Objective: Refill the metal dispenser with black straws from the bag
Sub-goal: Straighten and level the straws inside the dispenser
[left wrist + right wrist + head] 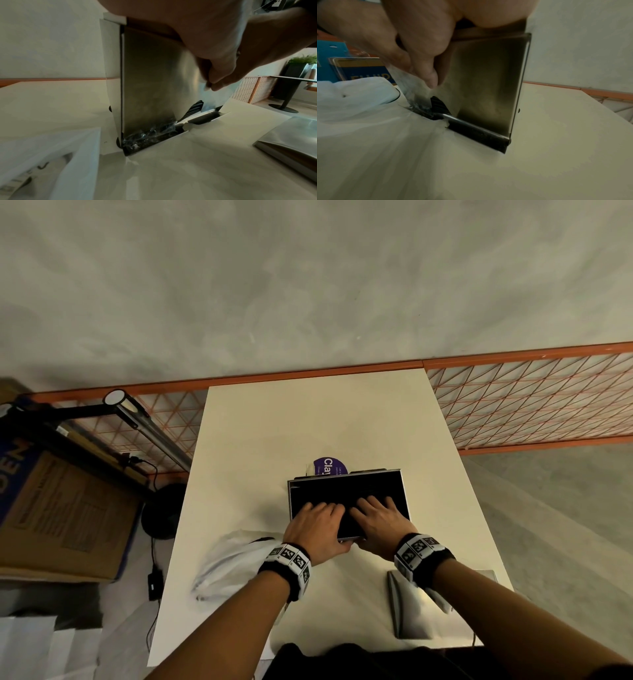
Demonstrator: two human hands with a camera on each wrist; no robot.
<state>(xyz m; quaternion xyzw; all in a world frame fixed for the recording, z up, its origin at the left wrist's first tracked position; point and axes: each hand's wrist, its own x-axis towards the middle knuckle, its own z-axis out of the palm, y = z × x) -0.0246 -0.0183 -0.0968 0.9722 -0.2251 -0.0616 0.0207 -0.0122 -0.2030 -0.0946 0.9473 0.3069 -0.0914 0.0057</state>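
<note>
Evidently levelling, both the left hand (317,523) and right hand (378,520) lie fingers-spread on black straws (342,494) inside the metal dispenser (399,477) mid-table (bag (233,563) near the left edge); press evenly, gently.

One dispenser (346,491), two hands (318,529)

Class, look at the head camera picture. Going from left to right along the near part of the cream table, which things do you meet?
Crumpled white plastic bag → left hand → right hand, both hands laid over the black straws in the open metal dispenser → flat shiny metal lid.
</note>
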